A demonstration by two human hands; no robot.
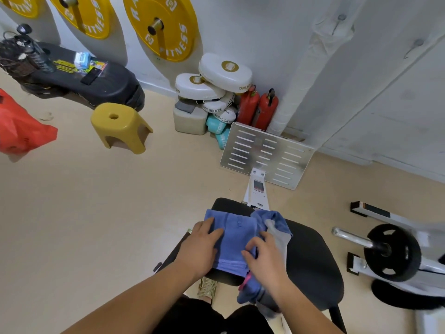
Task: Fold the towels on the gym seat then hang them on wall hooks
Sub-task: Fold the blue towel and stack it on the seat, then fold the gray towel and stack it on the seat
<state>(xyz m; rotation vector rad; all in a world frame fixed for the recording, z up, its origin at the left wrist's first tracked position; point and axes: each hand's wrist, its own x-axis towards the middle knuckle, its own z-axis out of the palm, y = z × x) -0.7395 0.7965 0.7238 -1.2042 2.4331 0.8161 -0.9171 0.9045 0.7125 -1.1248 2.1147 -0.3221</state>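
Note:
A folded blue towel (231, 239) lies on the black gym seat (310, 259). My left hand (199, 247) presses flat on the towel's left side with straight fingers. My right hand (263, 254) rests on its right side, fingers curled and pinching the blue cloth at its edge. A grey towel (277, 235) and more crumpled blue cloth (269, 216) lie just right of the folded one. Another bunch of blue and grey cloth (250, 291) hangs off the seat's near edge under my right wrist. Two wall hooks (340, 19) (419, 43) stick out of the white wall at the upper right.
A metal footplate (267, 153) stands beyond the seat. A barbell with a black plate (392, 253) lies to the right. A yellow stool (120, 126), a red bag (21, 128), white pads (216, 78), two red extinguishers (258, 109) and yellow weight plates (163, 25) line the far wall.

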